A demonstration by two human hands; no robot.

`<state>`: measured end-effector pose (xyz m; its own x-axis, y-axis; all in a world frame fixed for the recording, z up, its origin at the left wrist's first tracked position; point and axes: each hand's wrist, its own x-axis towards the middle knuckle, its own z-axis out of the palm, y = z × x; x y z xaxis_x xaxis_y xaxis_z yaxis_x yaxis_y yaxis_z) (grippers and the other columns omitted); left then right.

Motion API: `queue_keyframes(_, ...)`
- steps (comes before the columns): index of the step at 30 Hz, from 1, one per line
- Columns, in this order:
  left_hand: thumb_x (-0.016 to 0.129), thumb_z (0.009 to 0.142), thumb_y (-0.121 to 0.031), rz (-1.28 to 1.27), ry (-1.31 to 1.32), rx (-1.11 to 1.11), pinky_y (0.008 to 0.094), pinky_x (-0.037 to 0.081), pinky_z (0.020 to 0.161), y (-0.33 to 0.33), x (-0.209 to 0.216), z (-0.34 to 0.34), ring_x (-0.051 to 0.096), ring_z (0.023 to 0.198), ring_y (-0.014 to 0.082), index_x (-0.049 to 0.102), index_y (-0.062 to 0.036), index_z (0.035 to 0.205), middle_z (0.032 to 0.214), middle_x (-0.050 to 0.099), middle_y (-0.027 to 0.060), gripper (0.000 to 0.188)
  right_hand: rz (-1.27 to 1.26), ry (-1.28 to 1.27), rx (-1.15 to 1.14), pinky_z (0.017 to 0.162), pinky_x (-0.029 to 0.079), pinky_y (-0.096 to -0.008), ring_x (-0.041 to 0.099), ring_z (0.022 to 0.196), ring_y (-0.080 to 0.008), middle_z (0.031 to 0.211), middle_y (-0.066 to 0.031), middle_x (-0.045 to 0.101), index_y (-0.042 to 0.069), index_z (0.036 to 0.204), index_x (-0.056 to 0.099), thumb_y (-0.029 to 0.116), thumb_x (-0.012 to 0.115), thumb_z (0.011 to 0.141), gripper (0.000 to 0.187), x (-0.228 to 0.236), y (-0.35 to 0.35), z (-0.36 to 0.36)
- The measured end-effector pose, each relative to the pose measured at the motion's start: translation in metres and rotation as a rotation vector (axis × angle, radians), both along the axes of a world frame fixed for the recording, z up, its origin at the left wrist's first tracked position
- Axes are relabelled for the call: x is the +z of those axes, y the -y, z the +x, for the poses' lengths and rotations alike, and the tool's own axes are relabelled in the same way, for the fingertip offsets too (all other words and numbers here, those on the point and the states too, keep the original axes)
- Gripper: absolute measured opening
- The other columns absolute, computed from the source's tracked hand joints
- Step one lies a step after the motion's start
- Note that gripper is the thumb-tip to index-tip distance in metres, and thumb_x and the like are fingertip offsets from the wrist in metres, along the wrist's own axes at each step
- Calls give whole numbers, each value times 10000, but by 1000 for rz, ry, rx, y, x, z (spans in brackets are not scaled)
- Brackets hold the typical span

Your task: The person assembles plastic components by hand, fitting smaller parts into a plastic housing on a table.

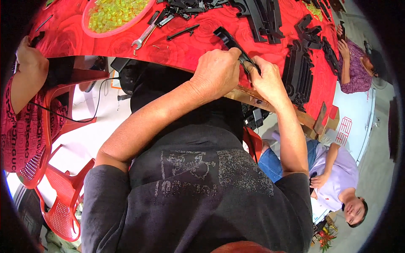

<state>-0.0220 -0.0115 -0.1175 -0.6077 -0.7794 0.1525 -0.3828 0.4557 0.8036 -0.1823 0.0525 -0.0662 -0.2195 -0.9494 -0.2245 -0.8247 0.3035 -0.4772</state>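
Both hands are at the near edge of the table (185, 51), which is covered by a red rose-patterned cloth. Between them is the long black plastic part (226, 38), slanting over this edge, with its far end free above the cloth. The left hand (217, 72) has its fingers curled inward, the thumb side pressing at the middle of the part. The right hand (266, 78) pinches its near end between thumb and bent fingers. The hands cover this end, so I cannot tell exactly where each fingertip rests.

Just right of the right hand, a row of black slotted strips (297, 72) takes up the near right part of the table. Beyond the held part lie large black mouldings (262, 21), toward the far edge. To the left are a thin black rod (182, 32), an open-end wrench (146, 33) and, at the far left, a pink basin (103, 35) with yellow translucent pieces (118, 13). Another person's arm (28, 80) reaches the table's left edge, beside a red plastic chair (62, 215).
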Motion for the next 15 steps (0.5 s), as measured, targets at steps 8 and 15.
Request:
queue_keyframes(8,603,869,-113,-8,-2,-28,509,528,646,-3,5,6,660,703,425,660,0,1044,745,652,256,216,39,-24,-6,762,485,-526,633,890,-480,845,-323,626,-49,972,638,116,583,875,200,2,2,0)
queue_keyframes(15,594,893,-70,180,-184,66,474,507,616,-12,3,23,662,722,409,615,-7,1145,765,654,234,260,66,69,-60,723,469,-522,630,858,-480,817,-319,615,-48,917,619,164,591,901,215,-9,0,-6)
